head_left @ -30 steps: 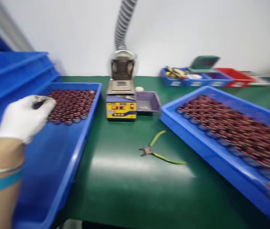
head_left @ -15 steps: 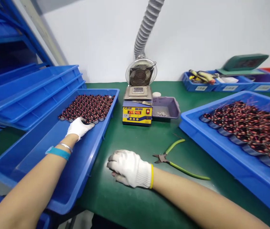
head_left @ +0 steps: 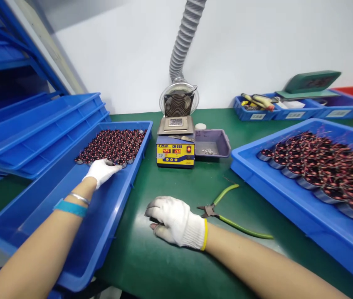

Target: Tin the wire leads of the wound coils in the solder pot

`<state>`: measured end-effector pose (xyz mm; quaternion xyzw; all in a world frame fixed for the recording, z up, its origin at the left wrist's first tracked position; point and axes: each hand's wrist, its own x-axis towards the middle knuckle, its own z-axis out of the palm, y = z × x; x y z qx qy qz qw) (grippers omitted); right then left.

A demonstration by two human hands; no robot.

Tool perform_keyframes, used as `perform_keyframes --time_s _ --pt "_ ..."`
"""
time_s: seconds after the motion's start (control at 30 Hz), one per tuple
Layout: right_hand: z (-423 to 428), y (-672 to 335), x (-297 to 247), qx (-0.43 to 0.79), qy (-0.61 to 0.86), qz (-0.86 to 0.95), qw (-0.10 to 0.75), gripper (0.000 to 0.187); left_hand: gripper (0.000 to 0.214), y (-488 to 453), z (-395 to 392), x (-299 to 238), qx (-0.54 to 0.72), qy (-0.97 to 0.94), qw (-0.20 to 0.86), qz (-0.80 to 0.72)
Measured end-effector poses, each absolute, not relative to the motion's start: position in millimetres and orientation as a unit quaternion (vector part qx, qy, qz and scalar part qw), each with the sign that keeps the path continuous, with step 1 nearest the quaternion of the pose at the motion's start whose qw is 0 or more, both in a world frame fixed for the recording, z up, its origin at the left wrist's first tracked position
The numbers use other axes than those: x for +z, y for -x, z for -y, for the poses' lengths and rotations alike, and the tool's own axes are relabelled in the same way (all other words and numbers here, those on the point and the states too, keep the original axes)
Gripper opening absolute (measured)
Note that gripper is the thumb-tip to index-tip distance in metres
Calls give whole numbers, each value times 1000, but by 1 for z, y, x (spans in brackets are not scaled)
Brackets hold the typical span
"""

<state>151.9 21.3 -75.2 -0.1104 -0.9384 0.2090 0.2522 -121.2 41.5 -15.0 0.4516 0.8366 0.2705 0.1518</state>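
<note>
My left hand (head_left: 100,172), in a white glove, reaches into the long blue tray (head_left: 56,182) on the left. Its thumb and fingers close around a small copper-wound coil at the front edge of the packed coils (head_left: 112,144); the glove hides most of that piece. Above the green table, my right hand (head_left: 174,220) is held palm down, gloved too, with loosely bent fingers, thumb apart and nothing seen in it. Just right of it lie green-handled cutting pliers (head_left: 210,210), jaws towards the hand and handles spread.
Behind stands a yellow-and-blue solder pot (head_left: 175,151) under a grey exhaust hose (head_left: 184,41). Beside it is a purple bin (head_left: 223,143). On the right, a blue tray (head_left: 288,203) holds coils with long wire ends. Stacked blue trays (head_left: 79,110) flank the left.
The view has shifted slightly. My right hand has moved a little to the right, its thumb further from the fingers. The left hand stays on the coil at the front row.
</note>
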Motion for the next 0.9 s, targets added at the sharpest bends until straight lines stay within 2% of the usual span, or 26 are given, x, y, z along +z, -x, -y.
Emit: perform_keyframes --time_s 0.1,0.2,0.27,0.43,0.6,0.67,0.77,0.83,0.9 --pt "-21 -145 -67 256 191 867 382 38 52 95 -35 5 317 -449 174 -817" --pt "-26 -129 -52 301 292 787 453 60 49 51 -28 13 386 -462 250 -759" --pt "-31 -119 -47 338 332 749 464 61 45 21 -23 10 424 -463 265 -731" --pt "-42 -118 -46 410 344 703 467 39 43 -10 -14 3 409 -491 249 -728" --pt "-64 -146 -28 505 291 681 444 46 50 -1 -6 8 442 -519 369 -632" --pt "-78 -157 -19 559 297 649 421 55 54 1 -5 6 401 -523 434 -614" --pt "-102 -168 -8 600 310 606 420 62 53 -2 -5 -2 218 -575 504 -607" --pt "-121 -172 1 599 305 591 445 61 51 -5 -3 -9 87 -618 500 -600" --pt "-143 -172 13 609 293 574 462 55 48 -6 -1 -13 15 -644 477 -598"
